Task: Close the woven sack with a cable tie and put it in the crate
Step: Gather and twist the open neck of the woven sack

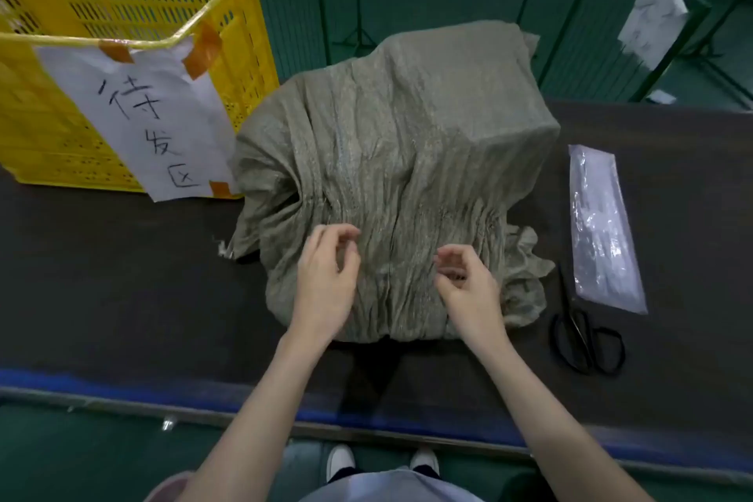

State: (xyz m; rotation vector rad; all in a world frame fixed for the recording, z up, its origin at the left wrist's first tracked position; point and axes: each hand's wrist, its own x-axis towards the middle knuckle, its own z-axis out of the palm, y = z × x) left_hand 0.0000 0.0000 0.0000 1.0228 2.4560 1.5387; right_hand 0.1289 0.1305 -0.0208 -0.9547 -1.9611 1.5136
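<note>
A grey-green woven sack (399, 143) lies bulging on the dark table, its crumpled mouth end toward me. My left hand (326, 281) hovers over the sack's near left part with fingers curled and apart, holding nothing. My right hand (468, 285) is over the near right part, fingers also curled apart and empty. A clear plastic bag of cable ties (603, 228) lies to the right of the sack. The yellow slatted crate (122, 65) stands at the far left, with a taped paper sign on its front.
Black scissors (582, 334) lie on the table (122, 277) below the cable-tie bag. The table's near edge has a blue strip. Green wire-mesh fencing (570, 33) stands behind the table. My white shoes show on the green floor.
</note>
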